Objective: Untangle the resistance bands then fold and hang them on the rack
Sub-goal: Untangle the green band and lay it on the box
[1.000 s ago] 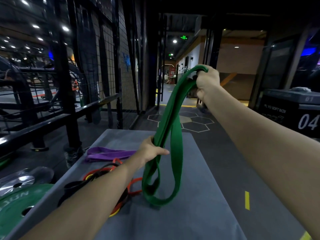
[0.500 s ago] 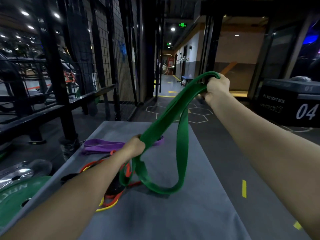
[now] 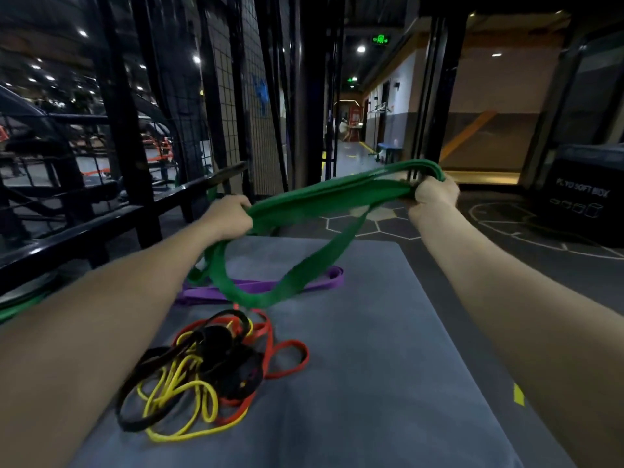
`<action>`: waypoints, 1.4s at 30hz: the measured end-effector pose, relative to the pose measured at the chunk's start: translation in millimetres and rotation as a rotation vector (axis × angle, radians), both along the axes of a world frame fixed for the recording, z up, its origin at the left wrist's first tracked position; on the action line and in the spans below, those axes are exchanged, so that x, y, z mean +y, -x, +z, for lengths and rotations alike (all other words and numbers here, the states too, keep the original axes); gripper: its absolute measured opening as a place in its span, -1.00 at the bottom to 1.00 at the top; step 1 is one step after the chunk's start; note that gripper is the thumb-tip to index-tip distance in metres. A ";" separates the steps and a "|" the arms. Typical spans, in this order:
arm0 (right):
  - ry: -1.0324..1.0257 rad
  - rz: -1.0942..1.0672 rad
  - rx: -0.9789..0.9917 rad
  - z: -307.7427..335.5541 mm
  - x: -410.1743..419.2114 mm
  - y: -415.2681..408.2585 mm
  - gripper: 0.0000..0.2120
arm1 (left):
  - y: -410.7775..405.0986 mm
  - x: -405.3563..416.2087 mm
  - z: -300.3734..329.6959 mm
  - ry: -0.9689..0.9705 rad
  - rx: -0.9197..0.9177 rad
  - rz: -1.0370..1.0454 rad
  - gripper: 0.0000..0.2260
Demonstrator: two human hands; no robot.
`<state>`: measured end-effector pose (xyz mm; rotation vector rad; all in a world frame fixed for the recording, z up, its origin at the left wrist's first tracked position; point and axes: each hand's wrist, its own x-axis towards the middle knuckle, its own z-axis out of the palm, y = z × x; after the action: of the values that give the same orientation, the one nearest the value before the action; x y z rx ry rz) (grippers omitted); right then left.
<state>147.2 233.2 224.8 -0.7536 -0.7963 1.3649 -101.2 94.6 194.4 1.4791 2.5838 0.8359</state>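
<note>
A wide green resistance band (image 3: 324,197) stretches between my two hands above the grey mat (image 3: 388,332). My left hand (image 3: 229,214) grips its left end, and my right hand (image 3: 434,194) grips the bunched right end. Two loops of the green band hang down over a purple band (image 3: 324,282) lying flat on the mat. Nearer to me, a tangle of black, yellow and red bands (image 3: 209,369) lies on the mat. The black metal rack (image 3: 135,146) stands to the left, beyond my left arm.
A black plyo soft box (image 3: 580,197) sits on the floor at the right. Black rails (image 3: 84,228) and a wire mesh wall (image 3: 236,96) run along the left. A lit corridor (image 3: 354,153) opens straight ahead.
My left hand has risen and moved left, my right hand has dropped, so the green band now runs nearly level. The view tilted down and the tangled pile shows fully.
</note>
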 end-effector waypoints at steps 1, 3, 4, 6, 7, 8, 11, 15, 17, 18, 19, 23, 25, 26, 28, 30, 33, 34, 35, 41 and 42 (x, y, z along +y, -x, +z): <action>0.030 -0.018 -0.023 -15.9 6.5 -4.6 -0.64 | -3.0 3.6 -3.7 0.052 0.028 -0.026 -0.56; 0.092 -0.084 -0.107 -59.3 19.0 -20.6 -0.64 | -14.1 12.4 -28.0 0.170 0.055 -0.097 -0.60; 0.123 -0.118 -0.166 -85.7 24.8 -31.0 -0.64 | -21.0 18.1 -47.0 0.227 0.058 -0.135 -0.63; 0.195 -0.174 -0.315 -146.3 33.2 -52.1 -0.64 | -35.7 30.2 -90.9 0.315 0.083 -0.195 -0.69; 0.237 -0.191 -0.406 -176.3 36.1 -62.2 -0.64 | -43.4 37.1 -112.3 0.334 0.089 -0.210 -0.69; 0.273 -0.201 -0.490 -204.4 39.0 -73.0 -0.64 | -51.1 44.4 -131.4 0.347 0.093 -0.220 -0.68; 0.322 -0.217 -0.648 -269.1 47.8 -103.7 -0.63 | -72.1 66.1 -173.3 0.408 0.153 -0.283 -0.67; 0.219 -0.178 -0.866 -293.8 40.8 -133.9 -0.63 | -82.2 82.9 -207.8 0.428 0.335 -0.322 -0.64; 0.158 -0.155 -1.041 -299.9 41.2 -143.5 -0.65 | -76.4 85.0 -220.5 0.425 0.385 -0.331 -0.62; 0.140 -0.156 -1.138 -301.3 39.7 -147.6 -0.65 | -72.9 85.5 -226.2 0.424 0.393 -0.347 -0.61; 0.116 -0.158 -1.230 -302.3 37.1 -151.5 -0.64 | -70.3 85.8 -231.1 0.428 0.386 -0.366 -0.58; -0.125 -0.162 -1.399 -301.2 21.9 -160.3 -0.45 | -67.5 84.2 -241.0 0.492 0.386 -0.470 -0.46; -0.259 -0.147 -1.509 -301.2 18.2 -162.8 -0.36 | -63.4 82.0 -237.3 0.488 0.352 -0.543 -0.39; -0.310 -0.142 -1.561 -302.1 17.6 -164.9 -0.34 | -61.2 80.5 -232.4 0.472 0.341 -0.574 -0.38; -0.353 -0.114 -1.672 -304.7 16.8 -167.0 -0.34 | -57.2 76.5 -217.0 0.410 0.377 -0.579 -0.39; -0.384 -0.048 -1.805 -307.9 15.8 -165.7 -0.35 | -58.2 73.8 -196.4 0.290 0.533 -0.544 -0.42; -0.410 0.011 -1.934 -307.3 15.8 -158.0 -0.40 | -59.3 74.8 -173.9 0.214 0.766 -0.499 -0.49; -0.420 0.021 -1.993 -306.3 15.9 -156.1 -0.43 | -57.8 75.9 -173.1 0.233 0.836 -0.498 -0.52; -0.440 0.029 -2.053 -305.8 15.9 -154.8 -0.45 | -54.3 77.0 -177.6 0.243 0.919 -0.510 -0.57; -0.460 0.159 -2.235 -296.8 16.9 -151.4 -0.35 | -33.3 81.2 -237.5 0.320 1.023 -0.550 -0.61; -0.485 0.192 -2.277 -289.6 17.6 -148.3 -0.28 | -31.7 82.1 -240.6 0.289 1.008 -0.556 -0.60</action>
<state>295.5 250.8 -64.8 -1.6732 -2.7505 -0.2595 -69.6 176.8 -46.2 2.7663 2.3003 -0.4596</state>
